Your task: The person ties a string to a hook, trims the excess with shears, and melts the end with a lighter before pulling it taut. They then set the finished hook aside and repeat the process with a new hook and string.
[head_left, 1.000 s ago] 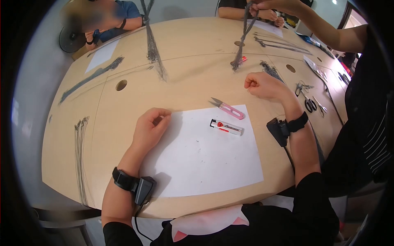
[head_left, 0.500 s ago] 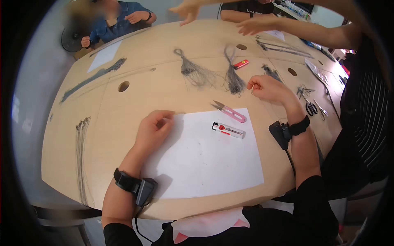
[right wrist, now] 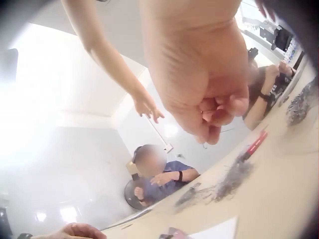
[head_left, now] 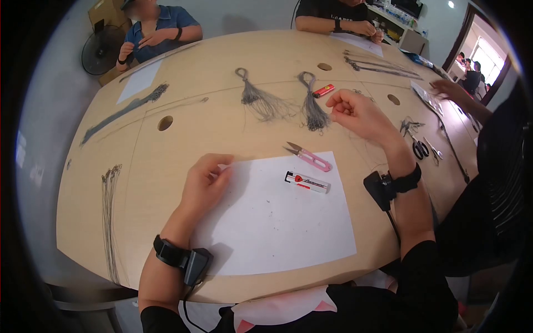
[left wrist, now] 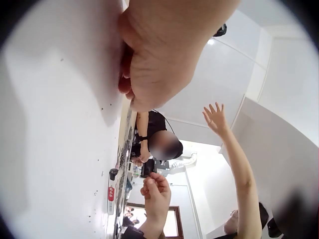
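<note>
The left hand (head_left: pixel 204 183) rests on the left edge of a white paper sheet (head_left: pixel 311 238), its fingers loosely curled around nothing. The right hand (head_left: pixel 363 116) is raised over the table with loosely bent fingers, beside a looped bundle of grey strands (head_left: pixel 315 105); in the right wrist view that hand (right wrist: pixel 214 109) holds nothing visible. Pink thread snips (head_left: pixel 308 156) lie across the paper's top edge, and below them a white and red lighter (head_left: pixel 307 182) lies on the sheet. A red lighter (head_left: pixel 323 90) touches or nearly touches the looped bundle.
A second looped bundle (head_left: pixel 258 100) fans out on the table. More strands lie at left (head_left: pixel 111 222) and far left (head_left: pixel 122 114). Black scissors (head_left: pixel 420 148) and other tools are at right. Two people sit across the table; another person stands at right.
Two looped bundles, first hanging over the table, now lie on it. The standing person's arms have withdrawn to the right. The right hand has risen slightly; the left has barely moved.
</note>
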